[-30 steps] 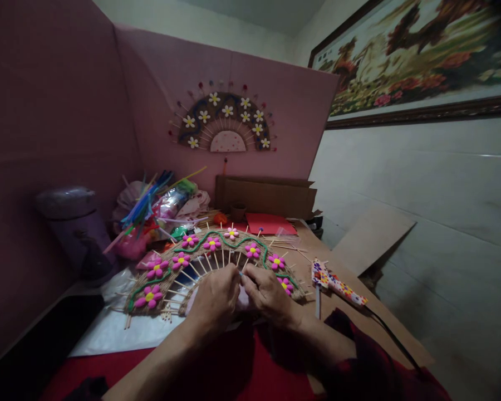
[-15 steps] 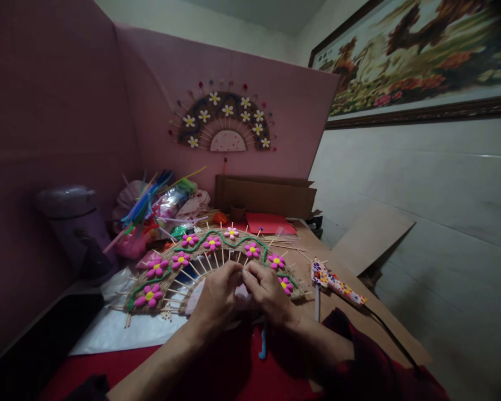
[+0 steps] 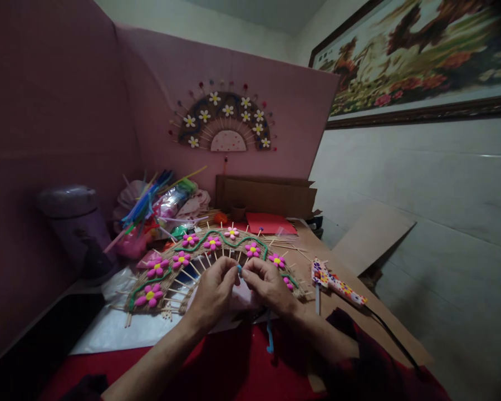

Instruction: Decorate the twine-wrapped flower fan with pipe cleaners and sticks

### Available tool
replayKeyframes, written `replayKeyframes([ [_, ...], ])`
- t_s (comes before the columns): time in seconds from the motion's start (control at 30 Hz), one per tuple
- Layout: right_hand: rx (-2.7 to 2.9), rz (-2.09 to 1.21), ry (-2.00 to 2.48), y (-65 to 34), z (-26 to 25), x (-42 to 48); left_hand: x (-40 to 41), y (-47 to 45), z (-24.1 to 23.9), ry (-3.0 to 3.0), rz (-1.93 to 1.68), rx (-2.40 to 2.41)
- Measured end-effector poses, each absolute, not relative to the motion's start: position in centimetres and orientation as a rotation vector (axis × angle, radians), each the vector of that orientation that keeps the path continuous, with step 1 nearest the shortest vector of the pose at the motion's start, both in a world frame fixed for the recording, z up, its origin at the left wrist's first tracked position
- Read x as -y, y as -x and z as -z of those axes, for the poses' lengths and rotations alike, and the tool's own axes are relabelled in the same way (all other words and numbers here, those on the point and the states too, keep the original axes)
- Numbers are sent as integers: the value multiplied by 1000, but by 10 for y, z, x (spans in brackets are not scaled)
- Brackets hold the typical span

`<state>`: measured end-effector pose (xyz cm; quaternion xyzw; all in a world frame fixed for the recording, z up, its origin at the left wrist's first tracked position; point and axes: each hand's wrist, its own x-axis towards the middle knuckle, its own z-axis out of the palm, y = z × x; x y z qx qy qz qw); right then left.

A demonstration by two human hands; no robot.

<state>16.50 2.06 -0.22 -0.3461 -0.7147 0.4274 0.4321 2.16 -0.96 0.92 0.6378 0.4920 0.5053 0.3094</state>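
Between my fingertips shows a small bit of a blue pipe cleaner (image 3: pixel 269 334), whose free end dangles below my right hand. My left hand (image 3: pixel 215 289) pinches the bit with thumb and forefinger. Close beside it, my right hand (image 3: pixel 267 284) is also closed on it, the two sets of fingertips almost touching. Behind and under both hands lies a half-round fan (image 3: pixel 200 240) of sticks woven with twine, bearing pink clay flowers (image 3: pixel 149 296) and a wavy green strip (image 3: pixel 244 240). One stick at its upper right carries a small blue tip (image 3: pixel 261 229). My hands hide part of its pale centre.
A flower-patterned glue gun (image 3: pixel 338 284) with a black cord lies at right. Pipe cleaners (image 3: pixel 148 197) and plastic bags are heaped at back left, near a purple flask (image 3: pixel 79 234). Red sheets (image 3: pixel 271 223) lie behind the fan. A finished fan (image 3: pixel 227 122) hangs on the pink panel.
My hands have drawn slightly apart, and a blue bit now shows between the fingertips. The dangling blue end has swung a little to the right.
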Motion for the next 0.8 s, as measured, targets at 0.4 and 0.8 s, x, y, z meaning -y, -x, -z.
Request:
replayKeyframes([
  [0.4, 1556, -1326, 823, -168, -1, -22, 6, -15, -8, -1684, -1311, -1328],
  [0.8, 1366, -1426, 744, -171, -4, -27, 2, -14, -3, -1648, -1351, -1304],
])
